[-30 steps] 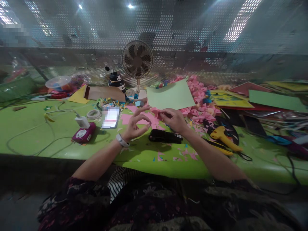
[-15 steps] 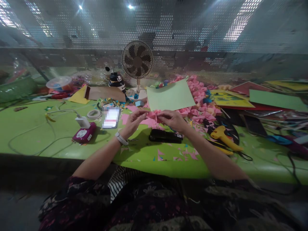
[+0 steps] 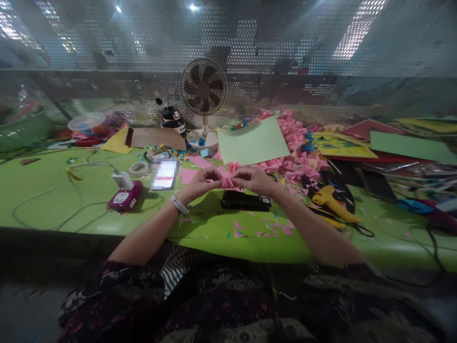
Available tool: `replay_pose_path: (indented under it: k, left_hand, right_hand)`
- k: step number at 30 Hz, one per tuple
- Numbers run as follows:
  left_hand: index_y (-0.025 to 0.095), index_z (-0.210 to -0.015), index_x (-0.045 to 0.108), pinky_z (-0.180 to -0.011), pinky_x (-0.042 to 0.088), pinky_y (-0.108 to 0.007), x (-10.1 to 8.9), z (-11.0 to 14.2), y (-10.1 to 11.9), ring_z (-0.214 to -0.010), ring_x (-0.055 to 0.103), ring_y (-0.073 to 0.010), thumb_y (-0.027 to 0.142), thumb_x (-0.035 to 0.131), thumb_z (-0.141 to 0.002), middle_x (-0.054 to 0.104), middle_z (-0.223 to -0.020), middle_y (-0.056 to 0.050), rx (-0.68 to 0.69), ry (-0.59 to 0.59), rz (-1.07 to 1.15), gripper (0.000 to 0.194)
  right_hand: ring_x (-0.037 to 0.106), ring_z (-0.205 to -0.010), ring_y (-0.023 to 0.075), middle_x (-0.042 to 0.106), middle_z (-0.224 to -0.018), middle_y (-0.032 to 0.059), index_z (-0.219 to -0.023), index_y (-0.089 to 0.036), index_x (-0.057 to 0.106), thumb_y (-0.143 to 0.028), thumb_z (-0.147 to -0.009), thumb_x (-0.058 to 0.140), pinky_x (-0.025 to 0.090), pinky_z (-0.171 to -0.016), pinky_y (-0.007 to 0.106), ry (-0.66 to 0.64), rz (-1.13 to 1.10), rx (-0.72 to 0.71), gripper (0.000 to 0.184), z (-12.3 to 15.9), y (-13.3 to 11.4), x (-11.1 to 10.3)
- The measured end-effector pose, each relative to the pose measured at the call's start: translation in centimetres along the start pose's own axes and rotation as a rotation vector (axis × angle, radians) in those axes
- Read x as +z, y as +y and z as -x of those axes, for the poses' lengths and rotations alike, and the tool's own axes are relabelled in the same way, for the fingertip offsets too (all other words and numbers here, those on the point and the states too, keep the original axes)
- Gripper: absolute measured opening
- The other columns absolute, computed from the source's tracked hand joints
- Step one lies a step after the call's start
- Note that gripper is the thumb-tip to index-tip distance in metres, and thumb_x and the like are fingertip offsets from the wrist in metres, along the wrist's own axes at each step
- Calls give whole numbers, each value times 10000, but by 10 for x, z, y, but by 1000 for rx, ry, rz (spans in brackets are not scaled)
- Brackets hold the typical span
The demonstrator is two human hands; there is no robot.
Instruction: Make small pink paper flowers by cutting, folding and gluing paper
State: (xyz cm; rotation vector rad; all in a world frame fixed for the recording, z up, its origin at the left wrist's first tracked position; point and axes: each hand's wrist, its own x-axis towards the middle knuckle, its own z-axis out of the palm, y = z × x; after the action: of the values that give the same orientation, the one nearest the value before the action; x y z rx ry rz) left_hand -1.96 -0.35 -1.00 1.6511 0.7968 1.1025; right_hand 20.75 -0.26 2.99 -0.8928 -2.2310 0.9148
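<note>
Between my two hands is a small folded piece of pink paper (image 3: 227, 179), pinched from both sides above the table. My left hand (image 3: 204, 183) grips its left side with thumb and fingers closed. On the other side, my right hand (image 3: 254, 181) pinches it the same way. Just below the hands lies a black stapler (image 3: 245, 201). Pink paper pieces (image 3: 187, 176) lie flat beyond the left hand. A heap of folded pink paper shapes (image 3: 294, 138) stands at the back right, partly under a pale green sheet (image 3: 253, 142).
A phone (image 3: 164, 174) and a purple power socket (image 3: 125, 196) with a white cable lie left. To the right are a yellow glue gun (image 3: 335, 204) and a dark phone (image 3: 379, 185). A fan (image 3: 203, 89) stands at the back. Scraps litter the green table (image 3: 214, 247).
Both hands have come slightly lower and nearer to me with the pink paper. My left fingers have curled in closer around it. The things on the table look unmoved.
</note>
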Motion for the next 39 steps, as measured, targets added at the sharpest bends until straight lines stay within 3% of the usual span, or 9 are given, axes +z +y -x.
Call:
replay_pose_path:
  k: [7, 15, 27, 33, 39]
  left_hand:
    - [144, -740, 622, -620, 422, -240, 1, 0, 1, -677, 547, -109, 410, 797, -691, 610, -743, -13, -3, 21, -56, 322]
    - [146, -738, 642, -633, 450, -248, 2, 0, 1, -668, 552, -104, 374, 784, -717, 620, -738, -19, 29, 13, -30, 270]
    - [140, -807, 668, -691, 579, -254, 0, 1, -2, -713, 634, -103, 401, 844, -674, 646, -805, -19, -90, -54, 224, 341]
    - [148, -815, 669, -653, 568, -246, -2, 1, 0, -687, 627, -98, 420, 810, -725, 646, -789, -12, -79, -110, 173, 319]
    - [145, -803, 686, -612, 555, -244, 0, 2, 1, -675, 606, -104, 451, 787, -737, 643, -783, -23, -51, -60, 82, 329]
  right_hand:
    - [560, -639, 130, 656, -727, 36, -824, -135, 697, -372, -845, 638, 424, -613, 270, 18, 22, 17, 245, 0, -3, 4]
    - [621, -768, 145, 690, -849, 51, -896, -149, 704, -412, -824, 688, 498, -720, 296, -67, -175, 93, 273, 1, -5, -1]
    - [629, -736, 130, 687, -822, 34, -904, -153, 710, -442, -802, 733, 522, -722, 304, -61, -300, 141, 307, -1, 1, 2]
    - [614, -715, 119, 677, -806, 29, -885, -149, 704, -439, -808, 724, 509, -702, 291, -63, -282, 122, 300, -1, 3, 2]
    - [614, -700, 128, 669, -771, 29, -847, -148, 685, -452, -797, 716, 505, -689, 294, -36, -256, 111, 310, -1, 0, 4]
